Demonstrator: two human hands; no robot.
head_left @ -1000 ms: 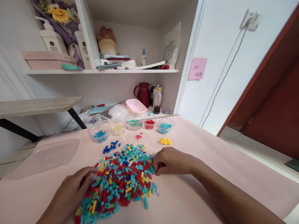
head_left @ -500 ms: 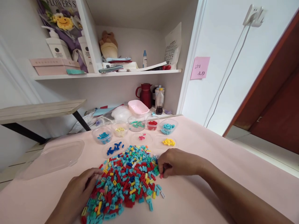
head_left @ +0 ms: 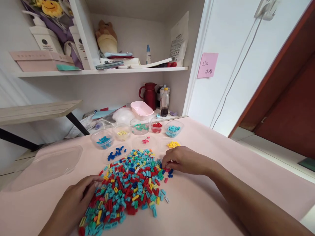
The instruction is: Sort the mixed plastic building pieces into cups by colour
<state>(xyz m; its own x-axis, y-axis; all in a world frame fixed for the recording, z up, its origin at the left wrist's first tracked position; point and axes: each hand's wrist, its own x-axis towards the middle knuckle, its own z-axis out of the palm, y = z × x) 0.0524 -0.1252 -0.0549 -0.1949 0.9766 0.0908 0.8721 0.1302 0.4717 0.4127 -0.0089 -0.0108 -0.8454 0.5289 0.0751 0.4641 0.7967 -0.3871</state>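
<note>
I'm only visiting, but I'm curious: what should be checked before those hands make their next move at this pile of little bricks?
1. Right hand within reach of the mixed pile: ok, it is at the right edge.
2. Left hand out of the right hand's way: ok, it is at the opposite edge.
3. Brick gripped in the right hand: cannot tell, the fingers hide it.
4. Stray bricks gathered in: not ok, a pink brick and dark blue bricks lie loose by the right hand.
5. Red bricks kept apart in their clear tub: ok.
</note>
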